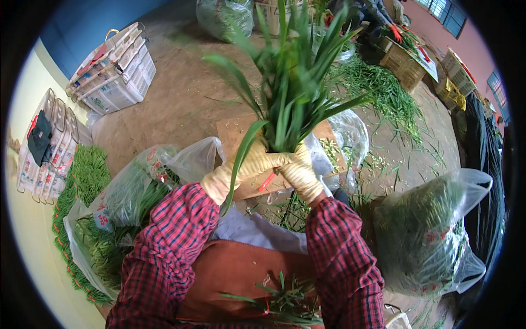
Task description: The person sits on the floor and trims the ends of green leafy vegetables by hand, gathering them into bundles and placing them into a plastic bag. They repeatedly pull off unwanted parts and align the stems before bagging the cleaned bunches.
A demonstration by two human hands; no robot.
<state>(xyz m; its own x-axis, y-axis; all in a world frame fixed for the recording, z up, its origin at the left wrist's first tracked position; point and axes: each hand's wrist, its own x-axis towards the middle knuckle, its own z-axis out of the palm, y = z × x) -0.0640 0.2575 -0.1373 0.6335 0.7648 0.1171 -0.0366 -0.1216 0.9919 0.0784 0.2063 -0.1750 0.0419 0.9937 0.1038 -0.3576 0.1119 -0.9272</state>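
My left hand (250, 164) and my right hand (300, 168), both in pale striped gloves, close around the lower end of a bunch of long green leaves (287, 107). The leaves fan out away from me and are partly blurred. Beneath the hands lies a wooden board (234, 135), with a red-handled tool (267, 181) and pale cut pieces (330, 150) on it. More loose green leaves (287, 298) rest on the reddish-brown cloth (246, 263) over my lap. The cut ends of the bunch are hidden by the gloves.
Plastic bags of greens stand at left (127, 193) and right (423, 238). Tied green bundles (70, 222) line the left wall near white crates (119, 82). A leaf pile (382, 90) covers floor at upper right, near a co-worker's red-gloved hand (395, 33).
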